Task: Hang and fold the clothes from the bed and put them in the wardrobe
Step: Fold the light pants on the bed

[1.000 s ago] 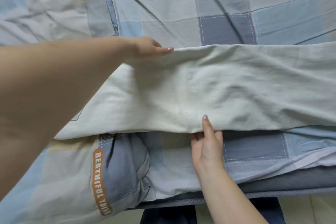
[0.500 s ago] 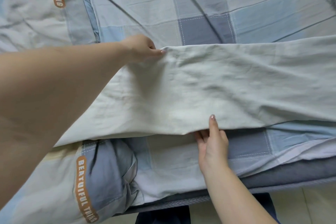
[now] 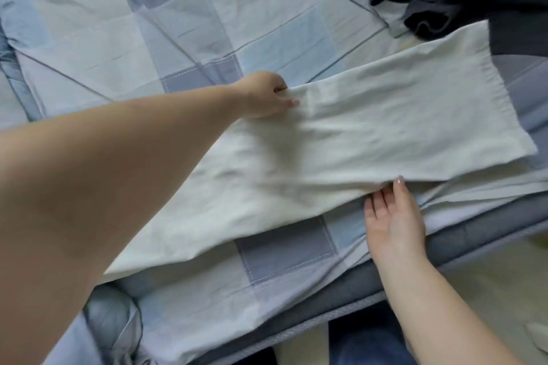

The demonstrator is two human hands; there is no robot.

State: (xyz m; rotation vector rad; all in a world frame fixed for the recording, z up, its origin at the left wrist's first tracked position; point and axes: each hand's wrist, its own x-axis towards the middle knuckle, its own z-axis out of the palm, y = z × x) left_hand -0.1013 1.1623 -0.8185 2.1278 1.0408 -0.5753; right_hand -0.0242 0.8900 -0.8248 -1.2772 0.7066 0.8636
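**Folding the pale garment across its middle**

A long pale garment (image 3: 341,139) lies flat on the bed (image 3: 118,38), stretched over the patchwork quilt (image 3: 284,249) close to the bed's near edge. The left hand (image 3: 264,95) pinches the garment's far edge, thumb on top and fingers (image 3: 280,89) curled under the cloth. The right hand (image 3: 391,216) holds the near edge straight opposite, thumb on top of the cloth, the other fingers (image 3: 376,198) straight and pressed together, slipping beneath it.

This looks like the start of a fold across the garment's middle. To do it well, both hands should lift together and keep the cloth taut between them, so the crease runs straight from far edge to near edge. The free end (image 3: 474,98), to the right of the hands, should then land square on the other half, edges matched. That other half lies partly under the left forearm (image 3: 103,187), so the arm must clear it first.

Beyond the garment's free end lies a heap of dark clothes (image 3: 430,0), nearly touching its corner; a wide swing could drag it along. The quilt is wrinkled under the garment near the right hand and may pucker the fold. The wardrobe is not in view.
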